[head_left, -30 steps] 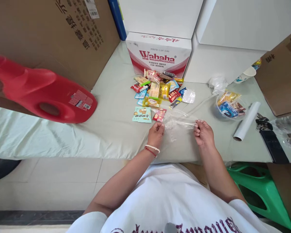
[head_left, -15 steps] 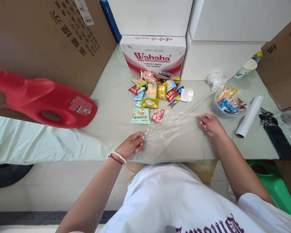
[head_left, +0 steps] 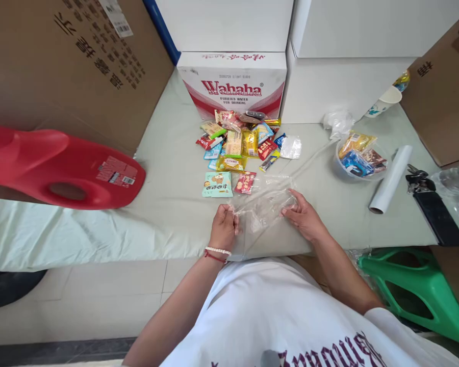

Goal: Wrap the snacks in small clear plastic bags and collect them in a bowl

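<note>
- Clear plastic film [head_left: 262, 209]: laid over front of worktop [head_left: 168, 214], nr edge, betw. both hands; wrinkled.
- L hand [head_left: 224, 227]: grip pressed together, L side of film pinched betw. thumb & fingers. White beaded bracelet [head_left: 219, 251] & red cord [head_left: 214, 257] worn at wrist.
- R hand [head_left: 300, 216]: placed at R side of film; forefinger extended, parted from thumb. Whether film is pinched under thumb cannot be told.
- Teal packet [head_left: 218, 184] & small red-pink packet [head_left: 245, 182]: set side by side, just beyond film.
- Pile of wrapped snacks [head_left: 235, 145]: heaped behind the two packets, in front of Wahaha box [head_left: 233, 89]. White wrapped item [head_left: 291, 147] seen at its R end.
- Clear bowl [head_left: 361, 173]: placed R of pile, w/ yellow, blue & brown packets held inside. Crumpled clear plastic [head_left: 338, 124] noted just behind.
- White roll [head_left: 390, 179]: laid slantwise, just R of bowl. Keys [head_left: 418, 179] & black phone-like item [head_left: 439, 216] located farther R.
- Red jug [head_left: 65, 171]: lying on its side, far L of worktop.
</note>
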`<state>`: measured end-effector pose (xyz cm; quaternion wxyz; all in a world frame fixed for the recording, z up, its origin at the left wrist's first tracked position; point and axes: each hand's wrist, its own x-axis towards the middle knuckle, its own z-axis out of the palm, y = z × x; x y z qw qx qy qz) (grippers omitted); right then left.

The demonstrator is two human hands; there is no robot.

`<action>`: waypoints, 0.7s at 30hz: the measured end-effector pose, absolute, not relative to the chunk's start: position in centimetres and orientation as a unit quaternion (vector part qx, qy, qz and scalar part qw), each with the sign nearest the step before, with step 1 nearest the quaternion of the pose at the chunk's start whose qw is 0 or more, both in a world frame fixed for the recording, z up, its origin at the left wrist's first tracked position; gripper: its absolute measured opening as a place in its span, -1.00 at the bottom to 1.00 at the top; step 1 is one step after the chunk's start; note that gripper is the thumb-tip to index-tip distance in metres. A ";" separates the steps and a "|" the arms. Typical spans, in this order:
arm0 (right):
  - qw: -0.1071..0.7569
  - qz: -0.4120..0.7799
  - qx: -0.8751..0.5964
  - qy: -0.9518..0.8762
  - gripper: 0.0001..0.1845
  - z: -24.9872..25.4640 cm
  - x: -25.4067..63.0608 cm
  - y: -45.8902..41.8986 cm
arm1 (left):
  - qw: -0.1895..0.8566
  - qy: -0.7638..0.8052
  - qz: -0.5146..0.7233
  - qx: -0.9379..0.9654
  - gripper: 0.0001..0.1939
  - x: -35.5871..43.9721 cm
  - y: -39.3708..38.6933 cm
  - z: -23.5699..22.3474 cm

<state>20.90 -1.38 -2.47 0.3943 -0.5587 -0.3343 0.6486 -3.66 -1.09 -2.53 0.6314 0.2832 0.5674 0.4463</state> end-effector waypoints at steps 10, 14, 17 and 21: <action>0.302 0.579 -0.626 -0.427 -0.07 -2.1 26.5 -2.5 | 0.508 0.681 0.283 0.446 -0.64 -10.5 -1.1 -3.0; 0.292 0.547 -0.630 -0.467 -0.11 -2.7 26.3 -3.2 | 0.180 0.739 0.338 0.555 -0.67 -9.5 -2.0 -1.2; 0.268 0.528 -0.629 -0.504 -0.14 -3.0 26.7 -3.7 | 0.111 0.621 0.324 0.705 -0.72 -6.7 -2.0 -0.4; 0.166 0.446 -0.666 -0.574 -0.22 -2.1 29.3 -4.0 | 0.151 0.469 0.185 0.850 -0.59 -3.5 -1.1 -2.8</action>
